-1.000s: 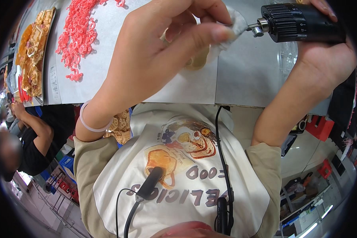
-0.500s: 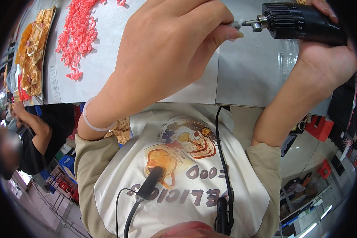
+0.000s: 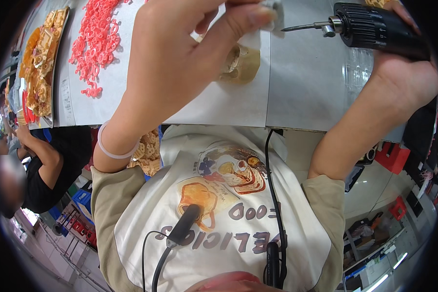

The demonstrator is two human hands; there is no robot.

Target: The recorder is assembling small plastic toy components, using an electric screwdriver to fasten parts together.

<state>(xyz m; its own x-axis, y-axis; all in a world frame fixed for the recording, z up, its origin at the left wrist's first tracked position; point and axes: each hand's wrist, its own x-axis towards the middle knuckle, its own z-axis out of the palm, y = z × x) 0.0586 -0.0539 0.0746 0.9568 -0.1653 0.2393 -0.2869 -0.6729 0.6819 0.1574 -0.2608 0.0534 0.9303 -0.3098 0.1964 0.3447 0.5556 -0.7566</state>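
- Since half a second ago the left hand [image 3: 180, 53] has pulled back toward 10 o'clock with the white wad [image 3: 279, 14], baring more of the thin shaft [image 3: 309, 26]; the right hand [image 3: 409, 73] and the black tool [image 3: 382, 29] have slid slightly toward 3 o'clock.
- At 10 o'clock, far out, a tray [image 3: 59, 48] holds tan pieces [image 3: 45, 53] – its rim presumably keeps them from mixing with the loose pink pieces [image 3: 95, 44].
- Those pink pieces lie straight on the table [image 3: 306, 92], nearer 11 o'clock, perhaps spread so single ones are easy to pick out.
- At 11 o'clock the left hand is closed in a pinch, thumb and fingers on the white wad, which sits near 1 o'clock; such a grip probably keeps the soft stuff bunched and the skin off the point. The topmost fingers are cut off by the frame.
- Just past 12, below that hand, a brownish roll [image 3: 250, 65] rests on the table, partly hidden.
- At 2 o'clock the right hand is wrapped round the black tool, lying almost level, its shaft aimed at 9 – likely to present it sideways to the other hand. The tip ends right beside the white wad; whether they touch, I cannot tell.
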